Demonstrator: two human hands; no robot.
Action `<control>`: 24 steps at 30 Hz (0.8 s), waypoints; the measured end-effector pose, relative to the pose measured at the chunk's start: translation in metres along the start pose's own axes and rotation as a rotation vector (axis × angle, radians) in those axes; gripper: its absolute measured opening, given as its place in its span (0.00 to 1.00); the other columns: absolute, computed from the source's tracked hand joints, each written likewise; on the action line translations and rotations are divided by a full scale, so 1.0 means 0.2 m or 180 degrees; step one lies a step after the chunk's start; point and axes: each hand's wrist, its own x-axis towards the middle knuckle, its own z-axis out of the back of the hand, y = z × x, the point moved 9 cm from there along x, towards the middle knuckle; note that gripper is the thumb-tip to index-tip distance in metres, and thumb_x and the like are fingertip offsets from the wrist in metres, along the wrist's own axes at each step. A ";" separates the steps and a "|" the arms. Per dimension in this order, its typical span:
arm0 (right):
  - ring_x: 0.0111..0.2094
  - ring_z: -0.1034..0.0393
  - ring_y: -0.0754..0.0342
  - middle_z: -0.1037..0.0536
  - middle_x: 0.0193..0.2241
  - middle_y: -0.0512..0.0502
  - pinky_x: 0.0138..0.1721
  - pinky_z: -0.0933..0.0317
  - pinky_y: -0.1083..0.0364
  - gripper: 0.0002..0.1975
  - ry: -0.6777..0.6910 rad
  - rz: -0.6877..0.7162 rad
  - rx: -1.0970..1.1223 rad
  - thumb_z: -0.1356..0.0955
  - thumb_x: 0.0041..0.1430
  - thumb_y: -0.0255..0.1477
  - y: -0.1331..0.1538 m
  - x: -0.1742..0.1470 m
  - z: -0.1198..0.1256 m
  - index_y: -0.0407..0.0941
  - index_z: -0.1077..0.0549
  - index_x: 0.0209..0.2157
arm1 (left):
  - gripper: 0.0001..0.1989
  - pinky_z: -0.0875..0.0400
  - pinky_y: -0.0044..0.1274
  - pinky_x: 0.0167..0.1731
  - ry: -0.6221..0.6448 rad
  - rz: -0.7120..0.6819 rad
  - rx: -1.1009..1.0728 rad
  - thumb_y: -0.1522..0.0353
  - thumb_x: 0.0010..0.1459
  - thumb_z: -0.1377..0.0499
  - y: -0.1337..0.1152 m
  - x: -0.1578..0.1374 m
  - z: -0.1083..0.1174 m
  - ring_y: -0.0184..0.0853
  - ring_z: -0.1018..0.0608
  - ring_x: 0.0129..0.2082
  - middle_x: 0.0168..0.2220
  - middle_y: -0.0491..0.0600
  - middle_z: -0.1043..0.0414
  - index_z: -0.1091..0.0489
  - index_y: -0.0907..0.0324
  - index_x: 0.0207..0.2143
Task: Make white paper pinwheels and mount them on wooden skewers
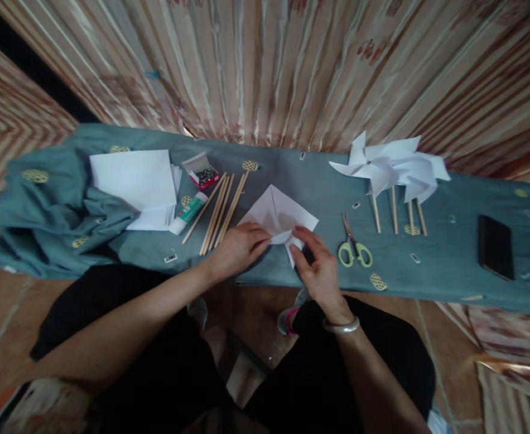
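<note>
Paper [272, 210] in fingers [309, 238], tube label [192, 208] illegible

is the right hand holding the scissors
No, the right hand has its fingers on the folded paper, while the scissors lie apart on the cloth.

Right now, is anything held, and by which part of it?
The creased white paper: the right hand appears to pinch its small near flap; the left hand touches its near-left edge, gripping or only pressing, I can't tell.
</note>
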 end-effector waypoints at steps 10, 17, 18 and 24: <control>0.66 0.45 0.46 0.39 0.65 0.43 0.64 0.45 0.40 0.26 0.0078 0.0628 -0.0704 0.40 0.68 0.27 0.12 -0.07 -0.07 0.53 0.45 0.66 | 0.11 0.26 0.28 0.41 -0.0124 0.0405 -0.0174 0.69 0.63 0.43 0.07 -0.01 -0.01 0.37 0.19 0.38 0.39 0.52 0.21 0.27 0.61 0.46; 0.68 0.50 0.44 0.46 0.69 0.48 0.65 0.47 0.38 0.32 0.0249 0.0666 -0.1051 0.42 0.67 0.22 0.09 -0.08 -0.11 0.61 0.50 0.67 | 0.11 0.25 0.29 0.42 -0.0139 0.0291 -0.0145 0.71 0.62 0.44 0.05 -0.01 0.00 0.37 0.19 0.39 0.40 0.51 0.21 0.27 0.60 0.46; 0.69 0.51 0.43 0.47 0.69 0.47 0.65 0.47 0.37 0.31 0.0238 0.0675 -0.1076 0.42 0.67 0.22 0.09 -0.08 -0.11 0.59 0.47 0.67 | 0.10 0.25 0.28 0.41 -0.0122 0.0262 -0.0087 0.71 0.62 0.44 0.05 -0.01 0.00 0.36 0.19 0.38 0.39 0.51 0.21 0.26 0.60 0.45; 0.69 0.55 0.43 0.46 0.68 0.43 0.65 0.48 0.36 0.27 0.0239 0.0718 -0.1131 0.42 0.66 0.21 0.11 -0.07 -0.12 0.51 0.40 0.64 | 0.10 0.26 0.27 0.38 0.0013 0.0105 0.0139 0.71 0.62 0.45 0.03 0.00 -0.02 0.36 0.21 0.36 0.35 0.51 0.22 0.23 0.60 0.40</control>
